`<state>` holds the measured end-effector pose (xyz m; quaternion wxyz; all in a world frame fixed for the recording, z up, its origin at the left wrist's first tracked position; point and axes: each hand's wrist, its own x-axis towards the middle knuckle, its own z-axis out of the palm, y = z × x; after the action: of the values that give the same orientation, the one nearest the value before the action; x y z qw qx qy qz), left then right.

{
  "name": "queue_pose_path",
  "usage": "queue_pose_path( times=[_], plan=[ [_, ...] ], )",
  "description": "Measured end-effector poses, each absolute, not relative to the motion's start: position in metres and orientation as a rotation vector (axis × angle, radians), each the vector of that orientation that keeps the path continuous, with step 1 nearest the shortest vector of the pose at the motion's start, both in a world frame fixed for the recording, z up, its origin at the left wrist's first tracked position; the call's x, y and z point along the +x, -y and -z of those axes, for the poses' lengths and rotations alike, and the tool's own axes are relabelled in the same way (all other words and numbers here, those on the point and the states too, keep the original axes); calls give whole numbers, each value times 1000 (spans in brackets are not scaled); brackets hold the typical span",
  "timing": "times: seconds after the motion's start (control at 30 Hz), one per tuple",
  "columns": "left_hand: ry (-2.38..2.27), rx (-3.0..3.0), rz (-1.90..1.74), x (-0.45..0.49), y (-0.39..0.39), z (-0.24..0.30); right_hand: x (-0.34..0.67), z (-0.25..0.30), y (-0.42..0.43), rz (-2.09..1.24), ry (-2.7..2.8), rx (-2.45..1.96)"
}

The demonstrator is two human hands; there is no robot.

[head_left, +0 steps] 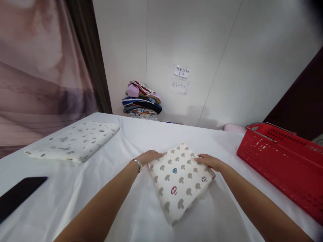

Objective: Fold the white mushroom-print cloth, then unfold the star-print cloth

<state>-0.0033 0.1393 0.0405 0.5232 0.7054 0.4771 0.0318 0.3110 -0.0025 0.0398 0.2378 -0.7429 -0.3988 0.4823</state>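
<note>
A folded white cloth [180, 178] printed with grey, blue, red and purple mushrooms lies at a slant in front of me on the white-covered table. At its left corner is my left hand [148, 157], thumb on top and the other fingers partly hidden at the edge; a bracelet [137, 164] circles that wrist. My right hand [211, 162] grips the opposite, right edge, its thumb and a finger resting on the print. Between them the two hands hold the cloth by its sides.
Another folded white cloth [75, 141] with small dark prints lies at the left. A black flat object [21, 193] sits nearer me. The red plastic basket [280, 164] stands at the right. Behind the table rises a stack of folded fabrics [142, 101], against a wall with paper notes [179, 87].
</note>
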Motion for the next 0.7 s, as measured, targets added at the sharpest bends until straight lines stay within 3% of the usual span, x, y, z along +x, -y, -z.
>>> queue_pose_path(
  times=[0.33, 0.7],
  plan=[
    [-1179, 1959, -19, 37, -154, -39, 309, -20, -55, -1317, 1100, -1865],
    [-869, 2159, -422, 21, -95, -103, 307, -48, -42, -1647, 1185, -1308]
  ],
)
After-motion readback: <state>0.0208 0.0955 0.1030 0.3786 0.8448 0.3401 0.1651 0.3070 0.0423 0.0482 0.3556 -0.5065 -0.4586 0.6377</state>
